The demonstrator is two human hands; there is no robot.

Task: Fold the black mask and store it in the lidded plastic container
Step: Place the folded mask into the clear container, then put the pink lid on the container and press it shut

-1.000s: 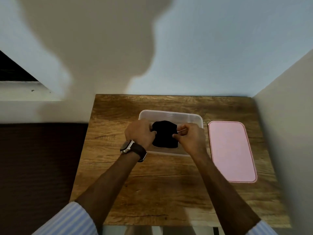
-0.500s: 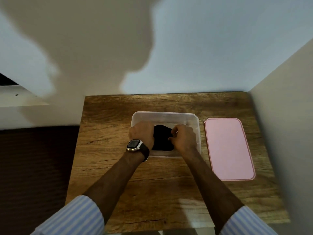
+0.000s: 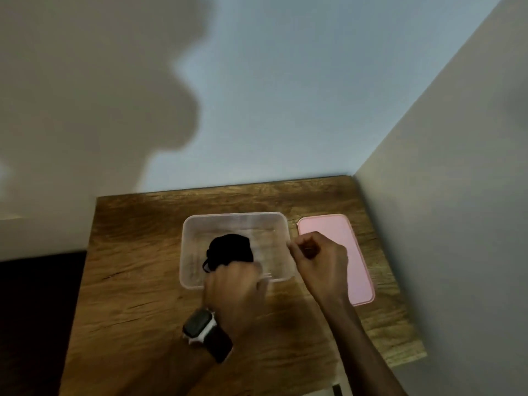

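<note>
The black mask [image 3: 230,250] lies bunched in the left half of the clear plastic container [image 3: 237,215], an ear loop curling at its near left edge. My left hand [image 3: 234,287], blurred, is at the container's near wall and touches the mask's near edge; its fingertips are hidden. My right hand [image 3: 320,261] hovers over the container's right rim and the pink lid [image 3: 328,227]. Its fingers are curled in and I see nothing in them. The lid lies flat on the table right of the container.
The container and lid sit on a small wooden table [image 3: 137,281] in a corner, with walls [image 3: 428,195] close behind and to the right. The table's left edge drops to a dark floor [image 3: 34,310]. A watch [image 3: 200,327] is on my left wrist.
Both hands lowered the mask into the container and drew back from it. The right hand has moved right, toward the lid. The left hand has moved to the near wall.
</note>
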